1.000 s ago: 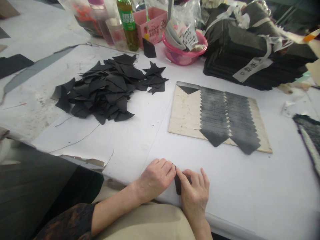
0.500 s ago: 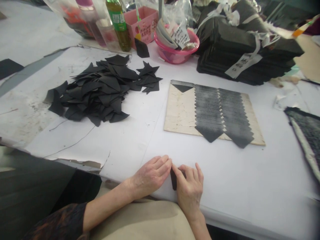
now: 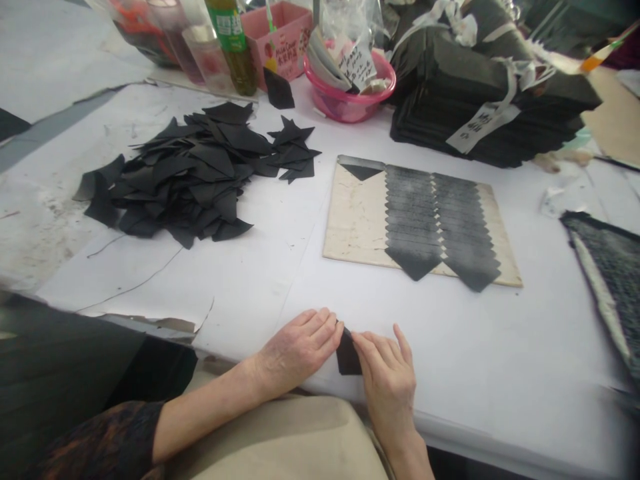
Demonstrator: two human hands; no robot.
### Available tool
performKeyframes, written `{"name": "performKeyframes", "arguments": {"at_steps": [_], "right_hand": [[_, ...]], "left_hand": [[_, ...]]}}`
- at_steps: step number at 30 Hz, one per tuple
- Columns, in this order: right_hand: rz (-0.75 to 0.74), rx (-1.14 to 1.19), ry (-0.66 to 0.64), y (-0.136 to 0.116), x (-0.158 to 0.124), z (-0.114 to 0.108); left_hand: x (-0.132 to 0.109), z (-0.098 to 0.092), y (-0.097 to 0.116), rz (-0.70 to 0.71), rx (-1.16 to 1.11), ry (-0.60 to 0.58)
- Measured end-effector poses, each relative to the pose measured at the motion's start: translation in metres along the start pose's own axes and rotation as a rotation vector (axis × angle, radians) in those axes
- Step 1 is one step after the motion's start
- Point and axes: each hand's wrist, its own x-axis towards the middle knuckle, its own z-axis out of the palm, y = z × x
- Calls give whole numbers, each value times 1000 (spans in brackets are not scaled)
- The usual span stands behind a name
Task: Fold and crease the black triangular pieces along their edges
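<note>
Close to the table's front edge, my left hand (image 3: 305, 343) and my right hand (image 3: 390, 363) grip a small black flat piece (image 3: 349, 357) between them. The left fingertips pinch its left upper edge, and the right thumb and forefinger press its right side. Part of the piece is hidden under the fingers. Beyond my hands lies a pale board (image 3: 350, 227) with two columns of overlapping black pointed pieces (image 3: 413, 213) and one piece at its upper left. A loose pile of black cut pieces (image 3: 195, 167) spreads at the left, with a smaller cluster (image 3: 293, 150) beside it.
Along the back stand a green-labelled bottle (image 3: 233, 47), a pink box (image 3: 283, 43) and a pink bowl (image 3: 350, 100) filled with odds and ends. A tied, tagged stack of black material (image 3: 480, 100) sits behind the board. Dark textured fabric (image 3: 610, 273) lies at the right edge.
My right hand has shifted slightly right, away from the left, so more of the black piece shows between them. The whole view has moved a little.
</note>
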Motion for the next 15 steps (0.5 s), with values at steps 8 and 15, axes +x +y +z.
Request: {"name": "performKeyframes", "arguments": {"at_steps": [8,15], "right_hand": [[-49,2,-53,12,-7,-1],[-27,13,-45,11,-10,4]], "left_hand": [[-2,-2,1,2,15,10],[3,1,4,17,-11,61]]}}
